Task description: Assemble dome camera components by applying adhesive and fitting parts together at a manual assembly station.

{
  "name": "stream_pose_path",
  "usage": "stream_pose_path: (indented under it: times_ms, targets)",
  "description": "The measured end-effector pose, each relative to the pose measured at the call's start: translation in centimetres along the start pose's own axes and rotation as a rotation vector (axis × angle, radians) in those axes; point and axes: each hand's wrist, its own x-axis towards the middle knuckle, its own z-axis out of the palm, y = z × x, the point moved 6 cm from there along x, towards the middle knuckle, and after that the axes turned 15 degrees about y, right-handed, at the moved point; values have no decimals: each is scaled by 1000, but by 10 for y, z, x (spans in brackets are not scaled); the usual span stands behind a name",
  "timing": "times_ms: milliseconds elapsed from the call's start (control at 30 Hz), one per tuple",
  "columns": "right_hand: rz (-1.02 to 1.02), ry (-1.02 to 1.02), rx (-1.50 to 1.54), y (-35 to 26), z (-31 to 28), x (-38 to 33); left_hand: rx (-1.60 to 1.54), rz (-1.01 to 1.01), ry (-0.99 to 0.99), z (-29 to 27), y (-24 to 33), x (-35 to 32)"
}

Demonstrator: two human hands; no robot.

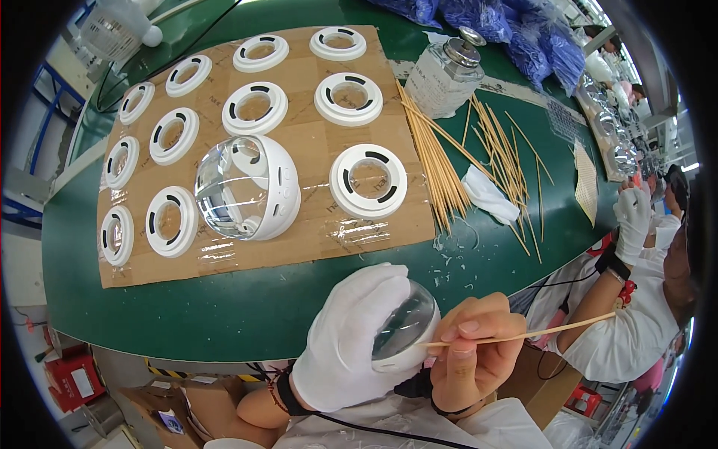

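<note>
My left hand [351, 329], in a white glove, is wrapped round a white device with a clear dome [407, 325], held just off the table's near edge. Bare, my right hand [479, 348] pinches a thin wooden stick [553, 329] between thumb and fingers. The stick's left tip meets the device near its white rim; whether it presses on it I cannot tell. A similar domed white device [277, 187] rests on the cardboard sheet [299, 247], among several white rings [368, 182] with black pads.
Loose wooden sticks [434, 165] and a crumpled white cloth [490, 194] lie right of the cardboard. Behind them stand a clear pump bottle [445, 75] and blue plastic bags [523, 37]. At the right, a co-worker's gloved hand [632, 221] is near the green table [202, 322].
</note>
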Motion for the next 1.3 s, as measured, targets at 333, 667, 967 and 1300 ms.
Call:
stream_pose_path:
  times_ms: [333,667,967,1300]
  targets:
    - [56,-114,-237,-14,-3,12,16,58,-95,-1,5,3]
    - [-37,-134,-1118,1,-75,100,46,131,-103,-3,4,0]
    - [-471,-197,-1369,2,-79,144,152,181,-148,-4,23,7]
    - [-159,-357,-1094,11,-60,149,162,253,-132,-7,25,9]
